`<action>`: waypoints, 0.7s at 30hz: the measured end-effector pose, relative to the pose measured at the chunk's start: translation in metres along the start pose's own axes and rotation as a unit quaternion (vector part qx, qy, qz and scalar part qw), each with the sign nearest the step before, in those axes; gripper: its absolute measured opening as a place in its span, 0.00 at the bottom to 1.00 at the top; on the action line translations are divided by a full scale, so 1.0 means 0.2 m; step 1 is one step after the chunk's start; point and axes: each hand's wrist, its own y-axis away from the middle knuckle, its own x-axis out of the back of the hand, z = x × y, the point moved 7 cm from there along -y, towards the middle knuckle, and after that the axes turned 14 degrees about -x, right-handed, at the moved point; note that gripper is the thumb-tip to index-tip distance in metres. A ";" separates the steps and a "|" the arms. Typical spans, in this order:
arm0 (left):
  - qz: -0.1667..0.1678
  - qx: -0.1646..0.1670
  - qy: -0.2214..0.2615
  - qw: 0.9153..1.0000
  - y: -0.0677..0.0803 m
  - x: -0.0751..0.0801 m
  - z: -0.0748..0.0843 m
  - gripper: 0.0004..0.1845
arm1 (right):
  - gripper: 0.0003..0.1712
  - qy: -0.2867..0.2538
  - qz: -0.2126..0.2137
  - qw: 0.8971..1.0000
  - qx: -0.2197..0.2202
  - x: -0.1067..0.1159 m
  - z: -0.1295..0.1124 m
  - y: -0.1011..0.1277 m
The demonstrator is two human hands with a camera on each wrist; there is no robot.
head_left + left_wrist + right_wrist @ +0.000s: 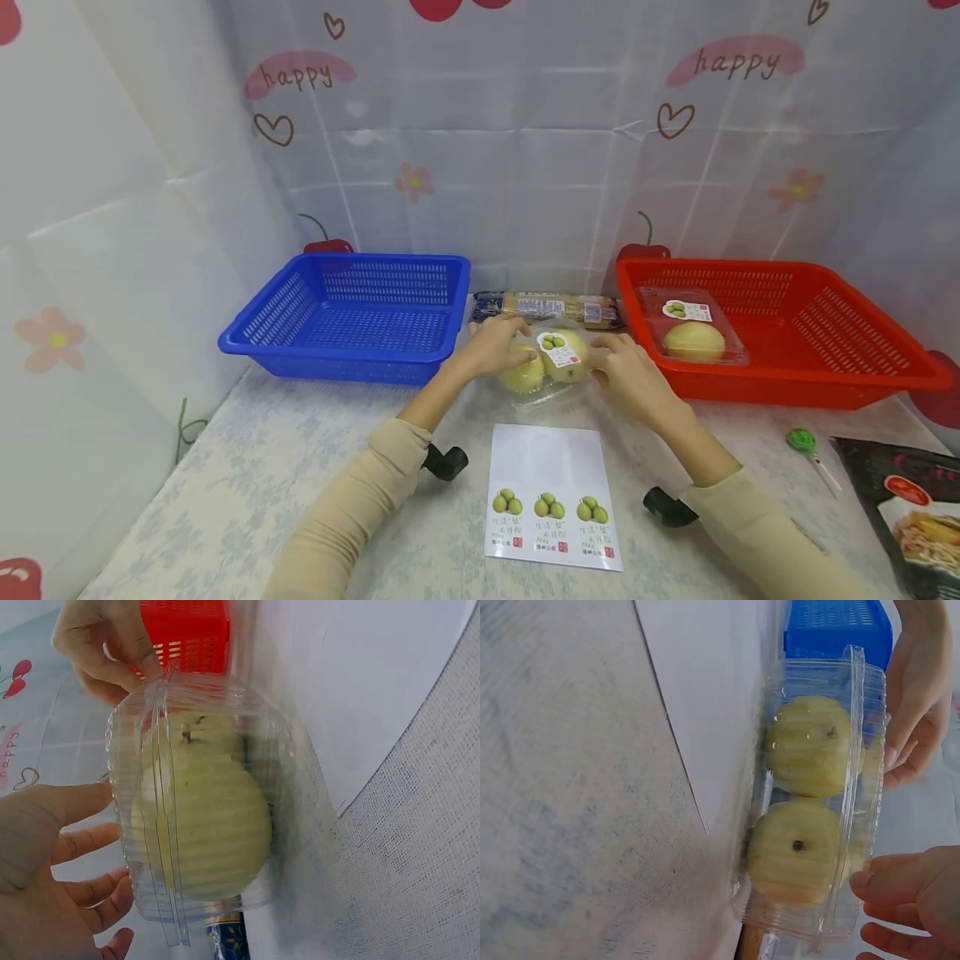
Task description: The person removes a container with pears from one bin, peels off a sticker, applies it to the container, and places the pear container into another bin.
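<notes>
A clear plastic clamshell box (537, 400) holds two pale yellow pears (217, 832), seen side by side in the right wrist view. Its lid carries a white label (558, 350) printed with green pears. My left hand (497, 346) is at the box's left side; in the left wrist view its spread fingers (86, 844) touch the lid's edge. At the right end is my right hand (628, 372). Its thumb and index finger meet at the box's corner in the left wrist view, pinching the rim, while the other fingers (904, 941) hang loose.
A blue basket (345, 367) stands left, a red basket (787, 379) right with another boxed pear (693, 342) inside. Behind lies a long packet (555, 307). In front are a label sheet (551, 454), a green lollipop (802, 442) and a black food packet (870, 475).
</notes>
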 end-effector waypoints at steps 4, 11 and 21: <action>0.019 0.026 0.000 0.999 0.00 0.00 -0.02 0.22 | 0.08 -0.017 0.027 0.999 -0.005 0.01 0.01 0.02; -0.006 0.038 0.025 0.999 -0.01 -0.06 -0.05 0.27 | 0.19 -0.056 0.030 0.998 -0.006 -0.05 -0.02 0.06; -0.056 0.084 -0.046 0.994 0.02 -0.10 -0.03 0.31 | 0.13 -0.117 -0.006 0.993 -0.019 -0.07 -0.01 0.04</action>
